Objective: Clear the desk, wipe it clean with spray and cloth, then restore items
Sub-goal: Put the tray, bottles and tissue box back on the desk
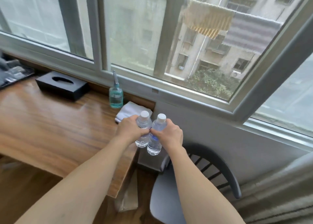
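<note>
My left hand (129, 128) grips a clear water bottle (142, 122) with a white cap. My right hand (169, 133) grips a second clear water bottle (155, 145) beside it. Both bottles are upright and touch each other, held in the air over the right end of the wooden desk (50, 122). Behind them a folded white cloth (129, 109) lies on the desk's back right corner. A glass spray bottle (116, 95) with blue liquid stands just behind the cloth, against the window ledge.
A black tissue box (61, 85) sits at the back of the desk, dark items (11, 71) lie at the far left. A grey chair (194, 181) stands right of the desk, below my right arm. A curtain (279, 190) hangs at the right.
</note>
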